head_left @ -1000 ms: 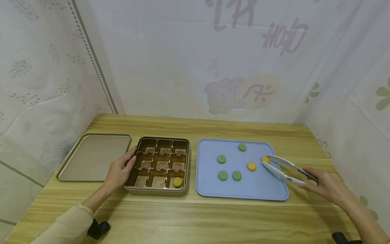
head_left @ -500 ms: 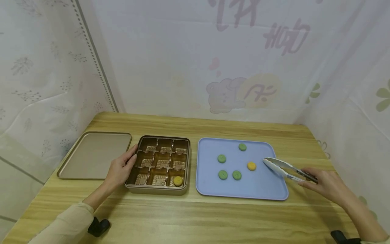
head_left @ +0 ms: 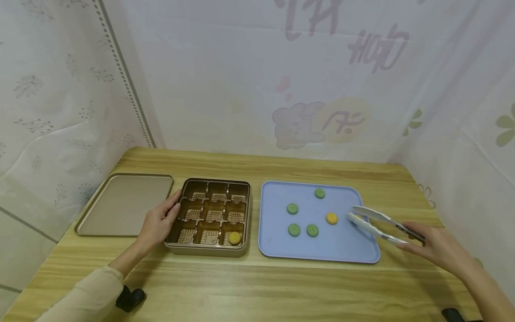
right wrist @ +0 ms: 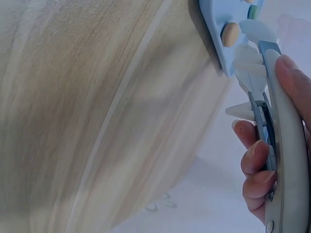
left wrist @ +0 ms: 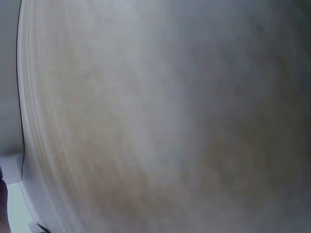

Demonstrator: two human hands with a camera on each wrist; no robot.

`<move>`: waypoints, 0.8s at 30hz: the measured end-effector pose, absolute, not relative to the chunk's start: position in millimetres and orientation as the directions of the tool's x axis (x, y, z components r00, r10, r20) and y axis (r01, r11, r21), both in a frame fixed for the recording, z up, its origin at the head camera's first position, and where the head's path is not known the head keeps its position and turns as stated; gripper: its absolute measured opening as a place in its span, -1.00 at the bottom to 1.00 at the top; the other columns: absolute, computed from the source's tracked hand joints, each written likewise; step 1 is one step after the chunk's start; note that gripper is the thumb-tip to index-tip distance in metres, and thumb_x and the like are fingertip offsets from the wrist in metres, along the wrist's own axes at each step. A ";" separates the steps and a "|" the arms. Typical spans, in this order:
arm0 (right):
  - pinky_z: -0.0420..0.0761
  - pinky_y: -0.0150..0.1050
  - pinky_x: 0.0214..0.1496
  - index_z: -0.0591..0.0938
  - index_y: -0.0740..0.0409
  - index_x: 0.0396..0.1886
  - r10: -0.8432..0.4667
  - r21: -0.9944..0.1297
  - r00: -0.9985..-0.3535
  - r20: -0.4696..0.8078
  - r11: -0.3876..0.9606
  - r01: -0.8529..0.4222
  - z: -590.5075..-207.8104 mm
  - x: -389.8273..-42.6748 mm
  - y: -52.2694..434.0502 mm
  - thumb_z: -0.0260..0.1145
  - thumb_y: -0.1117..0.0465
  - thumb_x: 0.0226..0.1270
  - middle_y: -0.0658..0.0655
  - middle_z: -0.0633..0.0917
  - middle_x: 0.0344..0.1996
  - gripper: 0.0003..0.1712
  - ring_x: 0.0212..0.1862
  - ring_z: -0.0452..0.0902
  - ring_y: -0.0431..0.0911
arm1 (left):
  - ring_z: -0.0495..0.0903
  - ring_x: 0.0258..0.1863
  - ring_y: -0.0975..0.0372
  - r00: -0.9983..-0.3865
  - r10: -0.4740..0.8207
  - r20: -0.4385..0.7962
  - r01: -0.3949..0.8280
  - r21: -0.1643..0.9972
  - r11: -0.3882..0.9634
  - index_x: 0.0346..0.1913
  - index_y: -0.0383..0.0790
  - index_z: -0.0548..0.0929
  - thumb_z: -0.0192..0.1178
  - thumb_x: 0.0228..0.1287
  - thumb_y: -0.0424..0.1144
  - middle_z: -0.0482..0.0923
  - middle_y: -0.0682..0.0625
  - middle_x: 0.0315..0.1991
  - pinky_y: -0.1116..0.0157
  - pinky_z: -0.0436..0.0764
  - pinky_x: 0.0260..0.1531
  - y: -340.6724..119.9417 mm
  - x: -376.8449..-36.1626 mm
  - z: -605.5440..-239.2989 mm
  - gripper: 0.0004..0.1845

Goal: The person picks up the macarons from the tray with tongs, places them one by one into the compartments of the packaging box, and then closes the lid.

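My right hand (head_left: pixel 436 248) grips white tongs (head_left: pixel 376 222) over the right part of a blue tray (head_left: pixel 342 246). A yellow round piece (head_left: pixel 357 216) peeks out between the tong arms, mostly hidden; I cannot tell if it is pinched. In the right wrist view the tongs (right wrist: pixel 265 97) reach toward a yellow piece (right wrist: pixel 230 34) near the tray edge (right wrist: pixel 214 19). Another yellow piece (head_left: pixel 331 218) and several green ones (head_left: pixel 292 208) lie on the tray. My left hand (head_left: pixel 158 221) rests with straight fingers against the left side of a gold compartment box (head_left: pixel 209 252). One yellow piece (head_left: pixel 234 238) sits in its front right cell.
A flat gold lid (head_left: pixel 120 205) lies left of the box on the wooden table (head_left: pixel 257 286). Patterned curtains close in the back and both sides. The left wrist view shows only a blurred surface.
The tongs shifted over the right-hand yellow piece, which now shows only partly between their arms. The left hand and the box have stayed put.
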State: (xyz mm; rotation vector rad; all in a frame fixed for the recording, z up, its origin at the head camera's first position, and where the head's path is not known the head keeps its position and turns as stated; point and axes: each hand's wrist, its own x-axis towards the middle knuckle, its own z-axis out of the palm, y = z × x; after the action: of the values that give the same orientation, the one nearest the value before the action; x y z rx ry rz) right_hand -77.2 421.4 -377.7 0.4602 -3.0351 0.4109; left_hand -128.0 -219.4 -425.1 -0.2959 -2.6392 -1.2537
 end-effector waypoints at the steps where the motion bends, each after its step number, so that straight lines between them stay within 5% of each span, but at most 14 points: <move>1: 0.64 0.10 -0.32 0.62 0.44 0.05 -0.276 -0.250 -0.958 0.073 0.925 -0.286 -376.5 -75.0 422.1 0.55 0.06 0.04 0.45 0.72 -0.11 -0.33 -0.19 0.67 0.31 | 0.30 0.36 -0.26 -0.960 0.092 0.266 0.264 0.739 0.620 0.42 -0.42 0.30 -0.06 0.55 -0.27 0.29 -0.37 0.39 0.91 0.04 0.02 -219.5 -128.1 -425.2 -0.51; 5: 0.62 0.16 -0.33 0.59 0.48 0.08 -0.249 -0.251 -0.968 0.016 0.937 -0.245 -372.7 -68.4 426.1 0.55 0.04 0.04 0.52 0.69 -0.10 -0.27 -0.21 0.68 0.30 | 0.30 0.36 -0.27 -0.959 0.092 0.269 0.267 0.737 0.620 0.42 -0.43 0.30 -0.06 0.55 -0.27 0.29 -0.37 0.39 0.91 0.04 0.02 -219.9 -128.7 -426.1 -0.51; 11: 0.61 -0.06 -0.45 0.60 0.44 0.06 -0.258 -0.195 -0.966 0.015 0.947 -0.256 -369.6 -61.1 428.6 0.56 0.02 0.00 0.42 0.74 -0.20 -0.27 -0.46 0.52 -0.26 | 0.28 0.37 -0.27 -0.959 0.091 0.267 0.265 0.742 0.615 0.42 -0.42 0.30 -0.06 0.55 -0.27 0.28 -0.38 0.40 0.92 0.04 0.02 -220.2 -128.6 -425.7 -0.51; 18: 0.64 0.04 -0.41 0.61 0.45 0.02 -0.267 -0.174 -0.964 0.009 0.949 -0.265 -362.4 -62.3 422.0 0.57 0.03 -0.02 0.42 0.75 -0.24 -0.29 -0.34 0.70 0.19 | 0.29 0.36 -0.27 -0.958 0.094 0.272 0.270 0.738 0.618 0.41 -0.43 0.31 -0.05 0.55 -0.28 0.29 -0.38 0.39 0.91 0.05 0.02 -219.8 -128.2 -424.6 -0.52; 24: 0.63 -0.01 -0.41 0.63 0.46 0.00 -0.263 -0.141 -0.964 -0.036 0.956 -0.256 -356.9 -68.3 418.1 0.56 0.01 -0.01 0.35 0.77 -0.26 -0.30 -0.37 0.69 0.05 | 0.29 0.35 -0.27 -0.957 0.091 0.275 0.272 0.740 0.615 0.41 -0.44 0.31 -0.05 0.55 -0.28 0.29 -0.39 0.38 0.91 0.05 0.03 -219.1 -128.5 -424.8 -0.52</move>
State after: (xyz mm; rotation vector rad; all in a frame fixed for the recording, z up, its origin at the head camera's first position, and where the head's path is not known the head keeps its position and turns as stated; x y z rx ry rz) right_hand -68.3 418.1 -356.9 0.4194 -3.1610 0.2167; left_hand -128.5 -219.1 -424.8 -0.2996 -2.6296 -1.2572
